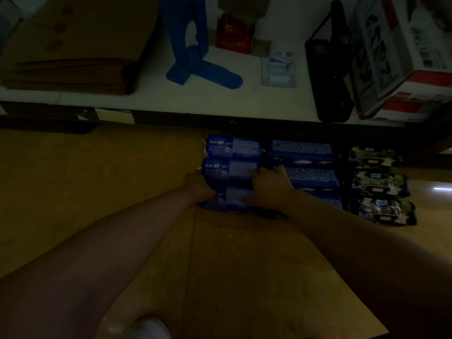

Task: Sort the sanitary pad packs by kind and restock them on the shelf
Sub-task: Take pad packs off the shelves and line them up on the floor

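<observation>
Dim in here. The left hand (199, 185) and right hand (269, 187) clasp the blue packs (232, 167) from either side, fingers curled, on the floor (122, 167) by the shelf (146, 101).

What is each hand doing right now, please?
Left hand: at the middle blue pack, left end; grip cannot be told.
Right hand: curled round its right end.

In front of the white shelf (171, 101) lie nine packs, three of each kind: three blue packs with pale labels (232, 146), three darker blue packs (302, 150) beside them, and three black patterned packs (374, 157).
</observation>
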Demonstrator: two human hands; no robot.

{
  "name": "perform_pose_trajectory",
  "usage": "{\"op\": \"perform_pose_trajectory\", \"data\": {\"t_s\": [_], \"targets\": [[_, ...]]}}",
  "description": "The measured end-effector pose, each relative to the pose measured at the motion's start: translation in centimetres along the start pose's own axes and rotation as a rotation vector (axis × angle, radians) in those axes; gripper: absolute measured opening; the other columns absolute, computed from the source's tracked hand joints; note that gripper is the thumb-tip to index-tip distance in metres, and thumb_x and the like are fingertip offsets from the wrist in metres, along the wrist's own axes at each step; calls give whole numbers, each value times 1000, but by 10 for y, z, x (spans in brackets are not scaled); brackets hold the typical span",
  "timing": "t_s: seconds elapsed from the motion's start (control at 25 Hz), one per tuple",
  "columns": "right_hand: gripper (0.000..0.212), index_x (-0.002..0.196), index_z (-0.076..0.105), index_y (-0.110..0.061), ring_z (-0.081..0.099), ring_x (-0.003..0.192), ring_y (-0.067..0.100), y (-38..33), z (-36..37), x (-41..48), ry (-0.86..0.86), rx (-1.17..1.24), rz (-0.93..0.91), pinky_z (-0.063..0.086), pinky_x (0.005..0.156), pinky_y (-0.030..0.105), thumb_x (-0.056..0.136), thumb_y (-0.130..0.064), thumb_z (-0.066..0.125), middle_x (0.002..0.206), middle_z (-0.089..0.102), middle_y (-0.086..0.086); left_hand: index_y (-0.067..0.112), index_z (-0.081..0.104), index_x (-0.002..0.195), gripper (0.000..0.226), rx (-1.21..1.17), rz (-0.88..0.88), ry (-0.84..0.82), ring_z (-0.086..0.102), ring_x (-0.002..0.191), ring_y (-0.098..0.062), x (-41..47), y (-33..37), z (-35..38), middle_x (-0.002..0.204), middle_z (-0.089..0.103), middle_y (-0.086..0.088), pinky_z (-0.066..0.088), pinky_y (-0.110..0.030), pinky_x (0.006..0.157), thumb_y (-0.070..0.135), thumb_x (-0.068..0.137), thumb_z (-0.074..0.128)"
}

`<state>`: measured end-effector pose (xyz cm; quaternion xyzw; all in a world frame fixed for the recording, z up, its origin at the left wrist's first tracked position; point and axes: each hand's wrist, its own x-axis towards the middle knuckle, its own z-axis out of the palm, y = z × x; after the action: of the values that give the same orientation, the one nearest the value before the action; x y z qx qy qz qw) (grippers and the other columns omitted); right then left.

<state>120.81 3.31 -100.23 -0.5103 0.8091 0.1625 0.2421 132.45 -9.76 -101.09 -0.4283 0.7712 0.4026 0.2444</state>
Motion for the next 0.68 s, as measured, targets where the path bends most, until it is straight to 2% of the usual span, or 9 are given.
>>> {"op": "perform_pose_trajectory", "data": {"t_s": [0.08,0.2,0.28,0.36,0.4,0.52,0.56,0.68], "targets": [[58,131,43,-10,48,114,28,5,-11,3,92,177,5,25,106,41,91,-52,45,129,48,13,8,53,100,35,-27,2,151,49,114,-32,4,10,-1,125,51,-21,47,-32,88,19,72,70],[37,116,54,-7,53,105,29,10,-26,11,249,404,-6,36,95,37,95,-36,47,116,56,15,1,47,123,49,-148,44,355,51,111,-33,6,28,-3,126,49,-22,47,-41,92,16,80,67],[26,104,59,-4,57,96,30,11,-38,16,333,577,-13,42,84,35,96,-26,48,105,61,17,1,47,126,44,-171,140,381,50,110,-31,4,41,-8,126,47,-20,44,-31,91,12,86,61],[22,98,62,-1,59,89,28,14,-56,16,407,798,4,49,78,36,95,-19,49,98,64,17,-2,51,121,34,-226,230,376,53,100,-27,-4,54,-21,120,53,-19,39,-16,74,6,88,56],[20,95,63,0,60,84,26,15,-70,11,457,908,28,50,76,35,95,-15,50,95,65,17,-2,52,121,32,-258,257,378,54,98,-25,-12,62,-32,117,56,-16,37,-13,71,5,90,55],[14,84,63,-6,56,72,14,20,-122,-21,627,1248,119,47,71,18,92,-4,52,83,63,8,0,54,121,30,-380,292,378,53,97,-19,-53,89,-70,112,57,-11,42,-18,85,4,92,52],[17,80,61,-11,56,73,12,22,-141,-36,663,1356,137,47,71,18,92,-3,52,79,62,3,1,55,120,28,-422,305,383,53,97,-18,-70,99,-82,112,57,-11,42,-19,87,3,92,51],[26,73,58,-20,58,66,1,29,-199,-87,698,1558,170,49,68,16,92,-3,53,72,61,-3,8,59,105,19,-465,360,365,51,95,-12,-125,125,-119,101,56,-2,42,-11,80,-1,92,48]]}}
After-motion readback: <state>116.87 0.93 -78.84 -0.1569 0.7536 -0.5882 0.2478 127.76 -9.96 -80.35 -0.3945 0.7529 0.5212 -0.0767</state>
